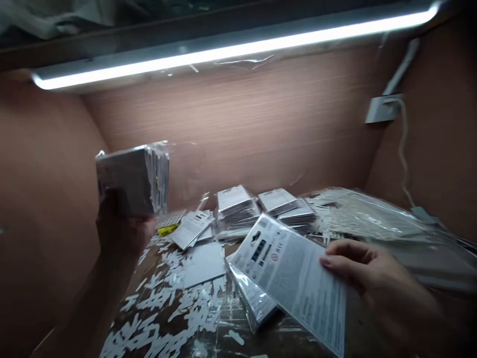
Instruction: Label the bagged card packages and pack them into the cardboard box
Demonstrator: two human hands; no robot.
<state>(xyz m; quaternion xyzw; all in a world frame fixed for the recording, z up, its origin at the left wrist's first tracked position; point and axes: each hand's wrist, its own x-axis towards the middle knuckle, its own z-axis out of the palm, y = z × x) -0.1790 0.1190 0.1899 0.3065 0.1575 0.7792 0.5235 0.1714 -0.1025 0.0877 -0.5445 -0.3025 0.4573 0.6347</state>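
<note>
"What is found at the far left?"

"A block of plastic-wrapped packets [128, 179] is raised clear of the surface by the left hand [121, 223]. It is gripped from below, but the fingers are too dark and hidden for their exact set to be told. Loose clear wrap is seen at its top corner."

"What lies between the hands?"

"White paper scraps [169, 298] are strewn on a brown surface [149, 266] below the left hand. Two stacks of silver packets [236, 209] are set ahead of the gap between the hands."

"And at the right?"

"A printed card [288, 278] is pinched at its edge by the right hand [372, 278], with the fingers on top and the thumb unseen. It is tilted over a silver packet [251, 298]. Crumpled clear plastic sheeting [365, 216] is heaped beyond that hand."

"What could go wrong?"

"The block could slip and scatter if the slick wrap loosens the one-handed grip. The card, held only by its edge, could be dropped."
</note>
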